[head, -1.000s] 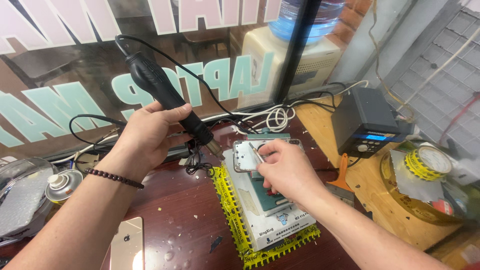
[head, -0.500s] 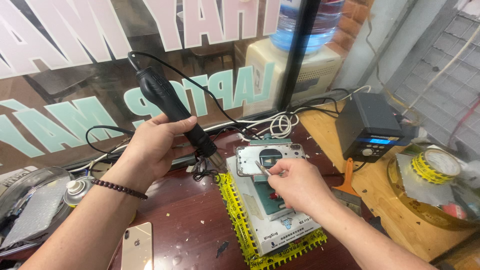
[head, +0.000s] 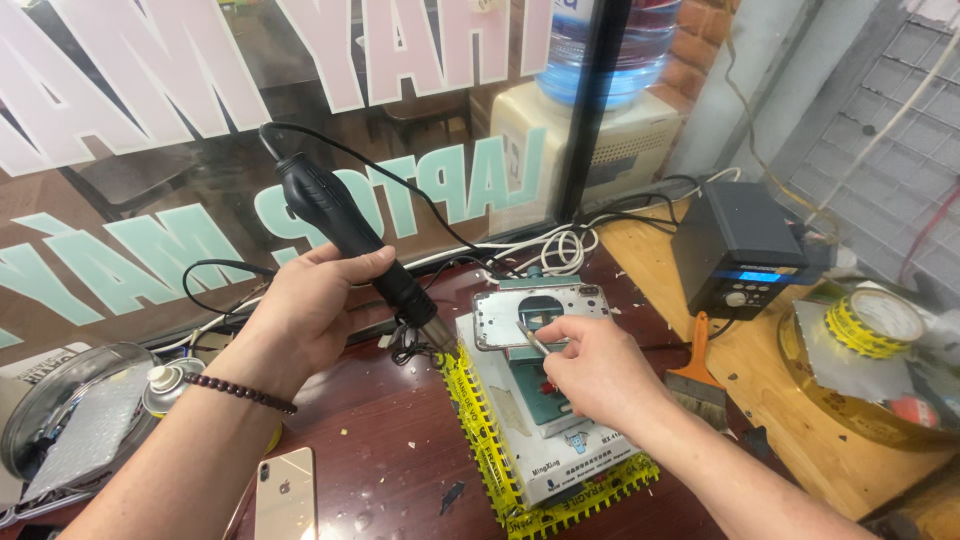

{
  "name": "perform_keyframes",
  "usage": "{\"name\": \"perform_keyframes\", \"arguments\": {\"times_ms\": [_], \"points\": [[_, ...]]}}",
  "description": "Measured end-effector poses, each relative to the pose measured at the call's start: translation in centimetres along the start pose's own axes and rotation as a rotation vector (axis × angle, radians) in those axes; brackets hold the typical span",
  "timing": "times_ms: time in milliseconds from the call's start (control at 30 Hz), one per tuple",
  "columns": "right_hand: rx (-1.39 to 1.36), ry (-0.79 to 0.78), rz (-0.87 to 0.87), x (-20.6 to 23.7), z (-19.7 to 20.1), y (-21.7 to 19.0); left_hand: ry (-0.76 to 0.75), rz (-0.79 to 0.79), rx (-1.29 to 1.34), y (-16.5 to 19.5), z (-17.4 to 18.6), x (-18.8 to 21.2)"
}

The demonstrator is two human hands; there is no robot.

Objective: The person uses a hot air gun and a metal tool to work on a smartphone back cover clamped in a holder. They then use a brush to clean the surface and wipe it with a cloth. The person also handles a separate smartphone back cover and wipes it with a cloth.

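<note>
My left hand [head: 305,310] grips a black hot-air gun [head: 350,240] by its handle, its metal nozzle pointing down at the left edge of a silver phone frame [head: 540,312]. The frame lies on a teal fixture on top of a yellow-edged work mat [head: 560,470]. My right hand [head: 590,370] holds thin metal tweezers [head: 532,338], their tips on the middle of the frame.
A black station with a blue display [head: 745,250] stands at the right, an orange-handled brush [head: 695,375] before it. A tape roll [head: 875,320] lies in a glass bowl at far right. A gold phone [head: 283,490] lies front left, beside a metal dish [head: 75,420]. Cables trail behind.
The view has shifted, so everything sits lower and further right in frame. My right hand has moved back a little on the frame; the hot-air gun stays aimed at its left edge.
</note>
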State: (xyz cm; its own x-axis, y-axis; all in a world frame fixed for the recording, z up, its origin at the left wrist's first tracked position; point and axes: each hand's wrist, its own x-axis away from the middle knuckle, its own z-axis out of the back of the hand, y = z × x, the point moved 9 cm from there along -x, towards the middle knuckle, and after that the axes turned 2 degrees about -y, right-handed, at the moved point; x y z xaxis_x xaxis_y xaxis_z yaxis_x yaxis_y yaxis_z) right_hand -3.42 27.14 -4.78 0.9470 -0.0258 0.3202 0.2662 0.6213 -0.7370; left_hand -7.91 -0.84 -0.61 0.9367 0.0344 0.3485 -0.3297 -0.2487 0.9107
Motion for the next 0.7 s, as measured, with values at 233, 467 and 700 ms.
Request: {"name": "perform_keyframes", "arguments": {"times_ms": [233,467,700], "points": [[-0.203,0.057,-0.039,1.0,-1.9,-0.5,-0.089,-0.024,-0.033,0.6,1.0,-0.1],[-0.372,0.106,-0.069,3.2,-4.2,-1.5,-0.19,-0.073,0.005,1.3,0.4,-1.1],[-0.407,0.143,-0.055,3.4,-6.1,-2.3,-0.209,-0.125,0.015,1.7,-1.3,-2.5]]}}
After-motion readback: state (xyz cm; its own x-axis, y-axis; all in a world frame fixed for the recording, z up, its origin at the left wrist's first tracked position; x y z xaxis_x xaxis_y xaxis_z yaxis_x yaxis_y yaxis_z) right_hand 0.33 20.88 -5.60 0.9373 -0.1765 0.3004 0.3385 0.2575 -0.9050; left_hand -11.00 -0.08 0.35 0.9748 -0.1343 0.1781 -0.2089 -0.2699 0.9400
